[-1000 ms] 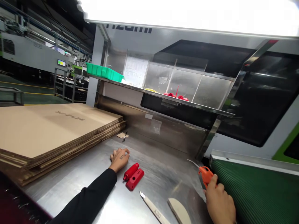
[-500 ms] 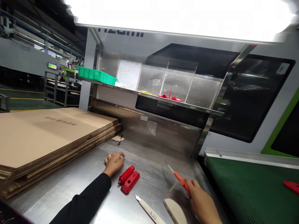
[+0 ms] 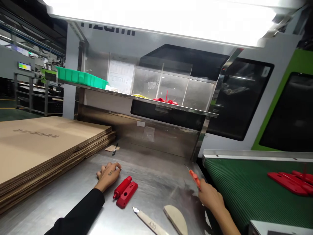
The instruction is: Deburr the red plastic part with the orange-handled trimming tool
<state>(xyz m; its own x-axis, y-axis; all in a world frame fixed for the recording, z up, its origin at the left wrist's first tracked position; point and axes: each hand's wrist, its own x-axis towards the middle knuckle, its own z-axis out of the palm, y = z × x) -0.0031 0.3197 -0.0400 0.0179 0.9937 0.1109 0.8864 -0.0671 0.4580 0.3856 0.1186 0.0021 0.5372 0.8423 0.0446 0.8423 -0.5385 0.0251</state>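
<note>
My left hand (image 3: 109,174) rests on the steel table with curled fingers; what they hold, if anything, is too small to make out. Close beside it lie a red cylindrical part (image 3: 123,187) and a flat red part (image 3: 127,195) with a dark round hole, side by side. My right hand (image 3: 211,197) is closed around an orange-handled tool (image 3: 195,179) with a thin metal tip pointing forward, held above the table's right side. Between my hands, nearer to me, lie a craft knife (image 3: 149,222) marked A30 and a pale half-round piece (image 3: 175,218).
Cardboard sheets (image 3: 49,143) are stacked at left. A pen (image 3: 115,149) lies on a cardboard scrap at the back. Above, a shelf (image 3: 146,99) carries a green tray (image 3: 81,77) and red parts (image 3: 166,101). At right, a green conveyor belt (image 3: 234,186) bears red parts (image 3: 288,182).
The view has turned right, showing more of the conveyor and its red parts. My right hand has moved the orange-handled tool toward the conveyor side. My left hand stays by the red parts.
</note>
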